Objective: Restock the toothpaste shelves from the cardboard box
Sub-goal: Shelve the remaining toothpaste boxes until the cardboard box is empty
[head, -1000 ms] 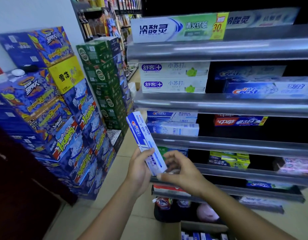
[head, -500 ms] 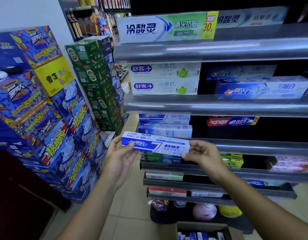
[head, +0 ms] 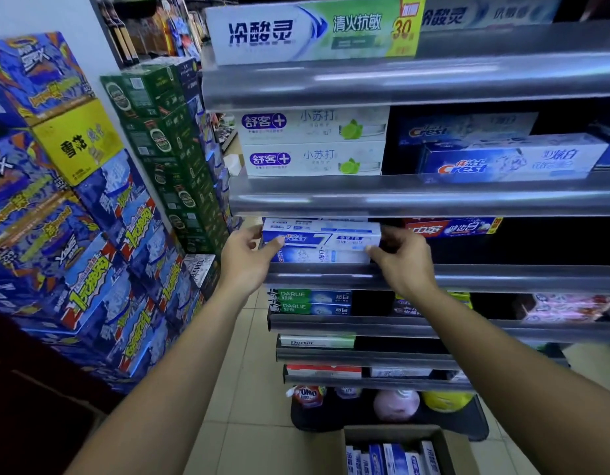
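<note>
A blue and white Crest toothpaste box (head: 322, 238) lies level at the third shelf (head: 468, 275), on top of another Crest box (head: 317, 256). My left hand (head: 247, 258) grips its left end, thumb on the front face. My right hand (head: 401, 258) pinches its right end. The cardboard box (head: 446, 447) sits on the floor at the bottom edge, open, with several toothpaste boxes (head: 392, 459) standing in it.
Shelves above hold white and Crest toothpaste boxes (head: 314, 159); a red box (head: 451, 228) lies right of my hands with dark space beside it. Darlie boxes (head: 314, 301) sit one shelf lower. Stacked drink cartons (head: 91, 217) stand at the left. Tiled floor runs between.
Both hands carried the Crest box, held level, up and forward from in front of the lower shelves onto the stack at the third shelf.
</note>
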The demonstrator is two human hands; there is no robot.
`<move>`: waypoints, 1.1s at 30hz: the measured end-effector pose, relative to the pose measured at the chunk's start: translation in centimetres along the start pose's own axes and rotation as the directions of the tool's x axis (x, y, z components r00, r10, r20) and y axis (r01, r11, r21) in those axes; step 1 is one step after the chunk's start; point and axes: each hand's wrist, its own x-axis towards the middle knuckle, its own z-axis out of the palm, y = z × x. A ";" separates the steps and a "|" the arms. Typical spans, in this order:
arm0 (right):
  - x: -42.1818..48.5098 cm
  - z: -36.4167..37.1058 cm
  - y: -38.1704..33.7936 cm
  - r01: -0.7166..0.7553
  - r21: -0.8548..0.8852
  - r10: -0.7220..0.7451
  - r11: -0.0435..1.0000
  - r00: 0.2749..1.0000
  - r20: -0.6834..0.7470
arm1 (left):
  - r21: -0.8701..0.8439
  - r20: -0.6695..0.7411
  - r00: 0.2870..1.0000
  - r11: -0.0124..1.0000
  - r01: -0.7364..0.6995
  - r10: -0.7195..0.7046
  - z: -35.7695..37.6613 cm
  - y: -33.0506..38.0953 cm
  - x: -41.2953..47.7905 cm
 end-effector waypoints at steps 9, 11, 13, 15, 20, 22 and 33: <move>1.4 0.9 1.1 -0.070 -0.079 0.065 0.994 0.996 -0.056 | 0.058 -0.077 0.997 0.998 0.036 -0.032 -0.3 -2.6 0.8; 1.9 1.3 0.8 -0.072 -0.103 0.068 0.992 0.997 -0.044 | 0.097 -0.087 0.996 0.995 0.036 -0.027 -0.5 -2.4 1.3; 2.5 1.6 0.3 -0.076 -0.132 0.072 0.988 0.997 -0.034 | 0.133 -0.080 0.997 0.991 0.022 -0.011 -0.5 -2.1 1.9; 3.1 1.9 -0.1 -0.082 -0.144 0.079 0.986 0.997 -0.026 | 0.172 -0.065 0.998 0.985 -0.001 0.013 -0.5 -1.7 2.5; 4.6 2.4 -0.5 -0.110 -0.192 0.115 0.975 0.993 0.018 | 0.182 -0.055 0.998 0.983 0.009 0.001 -0.1 -1.1 3.9; 4.8 2.5 -0.5 -0.105 -0.204 0.112 0.973 0.993 0.026 | 0.186 -0.074 0.997 0.983 -0.005 0.019 0.1 -1.3 4.2; -2.2 -3.6 2.1 0.221 -0.220 -0.230 0.950 0.973 -0.017 | 0.091 -0.280 0.926 0.967 -0.237 0.253 1.3 -2.4 -5.6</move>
